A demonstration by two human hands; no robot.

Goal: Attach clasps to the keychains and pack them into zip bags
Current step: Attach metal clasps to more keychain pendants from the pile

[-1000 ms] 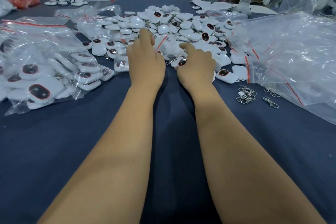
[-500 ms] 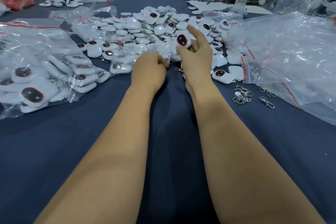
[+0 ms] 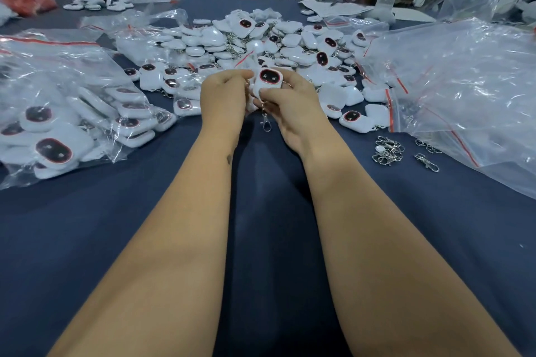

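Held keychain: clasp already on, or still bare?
On, it appears: a metal clasp dangles on a chain below the white keychain held between the left hand and right hand.

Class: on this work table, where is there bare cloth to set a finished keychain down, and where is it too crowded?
Bare blue cloth lies near the person, on either side of the forearms, below the filled bag at left and the loose clasps at right. Crowded: the keychain pile beyond the hands, and the empty bags at right.

Keychain pile (image 3: 261,43) ahead — clasps (image 3: 388,149) right
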